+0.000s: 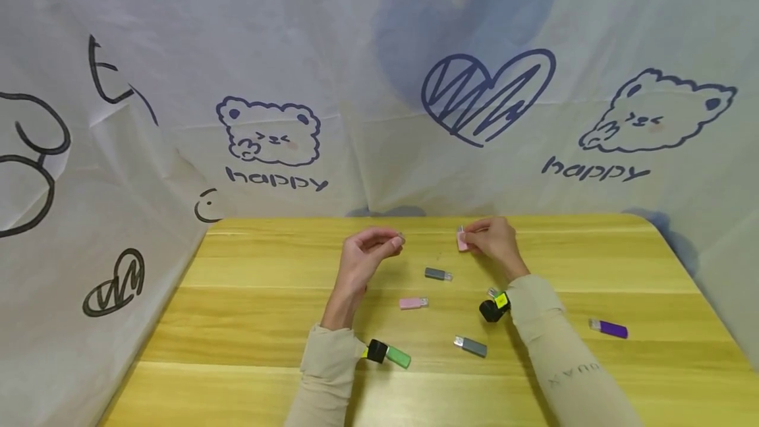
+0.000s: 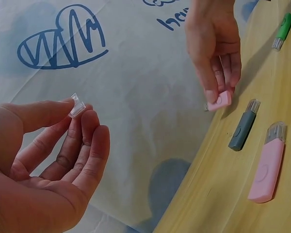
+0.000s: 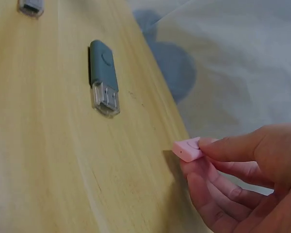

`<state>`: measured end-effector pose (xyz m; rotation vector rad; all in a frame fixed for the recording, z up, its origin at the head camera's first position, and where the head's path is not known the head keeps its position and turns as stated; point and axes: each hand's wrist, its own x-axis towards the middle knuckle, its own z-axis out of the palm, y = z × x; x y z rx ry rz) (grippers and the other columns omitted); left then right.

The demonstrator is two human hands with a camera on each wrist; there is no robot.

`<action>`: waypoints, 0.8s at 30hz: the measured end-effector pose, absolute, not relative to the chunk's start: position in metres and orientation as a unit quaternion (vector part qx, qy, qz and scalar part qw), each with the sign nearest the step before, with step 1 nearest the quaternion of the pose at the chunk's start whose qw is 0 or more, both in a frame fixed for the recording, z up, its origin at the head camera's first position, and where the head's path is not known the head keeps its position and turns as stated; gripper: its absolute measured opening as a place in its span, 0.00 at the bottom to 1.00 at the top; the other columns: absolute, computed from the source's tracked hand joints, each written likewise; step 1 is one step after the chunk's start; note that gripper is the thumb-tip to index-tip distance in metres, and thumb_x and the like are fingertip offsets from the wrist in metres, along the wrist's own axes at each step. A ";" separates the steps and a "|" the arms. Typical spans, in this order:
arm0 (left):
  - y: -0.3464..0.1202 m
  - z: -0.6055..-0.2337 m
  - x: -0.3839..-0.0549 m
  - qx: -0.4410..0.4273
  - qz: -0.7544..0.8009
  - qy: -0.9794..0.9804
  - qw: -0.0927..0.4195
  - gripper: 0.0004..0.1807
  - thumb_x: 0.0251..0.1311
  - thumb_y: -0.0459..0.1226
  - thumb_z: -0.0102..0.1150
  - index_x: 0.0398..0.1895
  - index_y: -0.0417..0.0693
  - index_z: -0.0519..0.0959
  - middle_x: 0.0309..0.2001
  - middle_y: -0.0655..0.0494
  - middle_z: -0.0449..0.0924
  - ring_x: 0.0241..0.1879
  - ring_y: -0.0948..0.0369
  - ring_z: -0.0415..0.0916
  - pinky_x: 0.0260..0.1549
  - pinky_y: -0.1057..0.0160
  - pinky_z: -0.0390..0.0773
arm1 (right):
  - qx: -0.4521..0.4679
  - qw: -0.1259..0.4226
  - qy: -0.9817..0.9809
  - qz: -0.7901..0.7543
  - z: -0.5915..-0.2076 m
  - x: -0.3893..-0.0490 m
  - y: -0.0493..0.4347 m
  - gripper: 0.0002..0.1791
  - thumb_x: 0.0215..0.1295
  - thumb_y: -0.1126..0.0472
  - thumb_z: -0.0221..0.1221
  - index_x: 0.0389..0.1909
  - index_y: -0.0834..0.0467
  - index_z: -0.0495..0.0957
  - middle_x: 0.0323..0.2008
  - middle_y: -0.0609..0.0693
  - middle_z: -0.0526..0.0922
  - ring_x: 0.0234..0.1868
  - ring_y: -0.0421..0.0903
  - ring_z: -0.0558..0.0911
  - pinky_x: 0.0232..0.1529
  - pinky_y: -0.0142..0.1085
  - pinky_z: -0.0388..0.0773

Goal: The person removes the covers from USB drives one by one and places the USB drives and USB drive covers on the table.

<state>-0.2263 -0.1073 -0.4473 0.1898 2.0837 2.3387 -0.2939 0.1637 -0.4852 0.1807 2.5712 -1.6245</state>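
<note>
Between thumb and fingertips, my left hand [image 1: 360, 257] pinches a small clear plastic cap [image 2: 77, 106], held up near the back of the table. To its right, my right hand [image 1: 497, 241] grips a pink USB stick [image 1: 462, 240] by its side, the plug end pointing toward the back edge. The right wrist view shows the stick's pink rear end [image 3: 188, 149] at the thumb tip. A grey USB stick [image 1: 437, 274] with a clear cap lies just in front of the hands. Nearer lies another pink USB stick [image 1: 413, 303], also capped.
Toward the front lie a second grey USB stick [image 1: 470, 346] and a green one [image 1: 398, 356] by the left wrist camera. Another green stick [image 2: 284, 28] is partly hidden by the right wrist camera in the head view. A purple stick [image 1: 609, 329] lies far right. Printed cloth [image 1: 367, 84] hangs behind the table.
</note>
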 end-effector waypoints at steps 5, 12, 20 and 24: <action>-0.107 -0.449 -0.226 0.068 0.744 0.664 0.007 0.09 0.65 0.28 0.67 0.45 0.31 0.84 0.43 0.43 0.87 0.40 0.55 0.85 0.50 0.51 0.84 | 0.077 0.041 0.869 -0.487 -0.487 -0.300 0.159 0.14 0.62 0.64 0.71 0.42 0.71 0.86 0.30 0.60 0.89 0.24 0.46 0.87 0.27 0.35 0.85; -0.107 -0.449 -0.226 0.073 0.741 0.667 0.008 0.09 0.65 0.28 0.67 0.46 0.31 0.84 0.43 0.43 0.87 0.41 0.53 0.85 0.52 0.47 0.82 | 0.071 0.029 0.902 -0.424 -0.489 -0.301 0.156 0.12 0.61 0.59 0.71 0.37 0.66 0.88 0.25 0.54 0.88 0.25 0.47 0.85 0.30 0.36 0.79; -0.108 -0.450 -0.226 0.074 0.733 0.676 0.012 0.09 0.65 0.29 0.67 0.46 0.31 0.84 0.43 0.43 0.87 0.40 0.55 0.85 0.47 0.56 0.85 | 0.048 0.021 0.922 -0.383 -0.489 -0.299 0.156 0.13 0.63 0.56 0.71 0.34 0.65 0.87 0.24 0.53 0.87 0.27 0.50 0.83 0.35 0.46 0.79; -0.107 -0.450 -0.227 0.075 0.730 0.679 0.014 0.09 0.65 0.28 0.67 0.45 0.32 0.85 0.42 0.43 0.88 0.40 0.55 0.85 0.47 0.54 0.85 | 0.033 0.008 0.929 -0.368 -0.490 -0.298 0.155 0.12 0.64 0.57 0.70 0.29 0.64 0.87 0.24 0.52 0.86 0.27 0.51 0.82 0.35 0.48 0.79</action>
